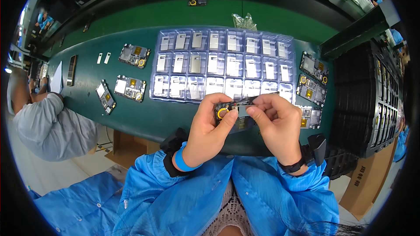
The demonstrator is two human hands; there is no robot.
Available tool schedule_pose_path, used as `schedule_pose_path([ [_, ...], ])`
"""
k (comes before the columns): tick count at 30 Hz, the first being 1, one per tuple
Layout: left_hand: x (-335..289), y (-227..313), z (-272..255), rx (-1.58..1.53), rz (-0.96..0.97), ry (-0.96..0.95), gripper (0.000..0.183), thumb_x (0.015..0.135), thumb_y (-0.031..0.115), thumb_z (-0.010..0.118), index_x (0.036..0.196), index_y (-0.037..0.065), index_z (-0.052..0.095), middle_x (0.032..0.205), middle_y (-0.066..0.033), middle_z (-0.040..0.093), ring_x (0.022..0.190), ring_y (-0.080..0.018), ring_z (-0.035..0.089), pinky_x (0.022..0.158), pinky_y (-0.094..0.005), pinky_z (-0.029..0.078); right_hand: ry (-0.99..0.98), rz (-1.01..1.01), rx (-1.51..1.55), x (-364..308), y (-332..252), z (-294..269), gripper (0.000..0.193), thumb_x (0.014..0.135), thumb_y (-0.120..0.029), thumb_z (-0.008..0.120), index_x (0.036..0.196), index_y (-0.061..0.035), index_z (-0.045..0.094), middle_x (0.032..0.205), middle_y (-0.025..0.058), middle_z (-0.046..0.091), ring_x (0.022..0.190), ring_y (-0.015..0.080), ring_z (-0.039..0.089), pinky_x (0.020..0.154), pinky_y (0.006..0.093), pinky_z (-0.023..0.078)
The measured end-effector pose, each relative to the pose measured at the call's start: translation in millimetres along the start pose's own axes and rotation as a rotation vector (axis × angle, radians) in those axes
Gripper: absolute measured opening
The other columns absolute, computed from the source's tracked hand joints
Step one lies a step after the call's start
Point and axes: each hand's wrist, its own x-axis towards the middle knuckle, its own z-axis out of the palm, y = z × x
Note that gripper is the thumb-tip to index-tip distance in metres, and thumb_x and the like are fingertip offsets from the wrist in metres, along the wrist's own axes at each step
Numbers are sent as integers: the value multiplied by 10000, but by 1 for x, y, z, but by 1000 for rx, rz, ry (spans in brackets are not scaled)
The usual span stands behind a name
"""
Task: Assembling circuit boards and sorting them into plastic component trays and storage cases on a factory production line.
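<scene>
Between the far and near edges of the green worktop [162, 116] lies a clear compartment tray [152, 88], three rows of eight, with thin silver metal plates [196, 64] in its pockets. Near the worktop's right edge, a stack of black trays [352, 91] stands; their contents are too small to tell. Above the strip between clear tray and near edge, both hands hold a circuit board [240, 123]. The left hand's [208, 126] fingers are closed on its left end, beside a yellow ring; the right hand's [280, 116] thumb and fingers pinch its right end, by a grey rectangular piece, whether loose or attached I cannot tell.
</scene>
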Motion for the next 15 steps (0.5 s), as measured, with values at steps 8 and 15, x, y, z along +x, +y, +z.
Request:
schedule_pose_path([
  [8,-2,9,-4,-88,-60,-83,344,855,-24,490,1170,21,359,1047,-57,446,923,-76,443,783,-214,404,-103,52,166,5,7,-6,71,747,-30,650,802,9,627,606,26,572,515,47,472,477,206,389],
  [15,0,9,-6,-58,-80,-110,371,851,-40,474,1194,21,346,1042,-52,437,892,-69,433,769,-203,394,-114,75,158,5,11,-5,72,751,-34,648,805,9,628,600,21,569,506,42,455,467,209,376],
])
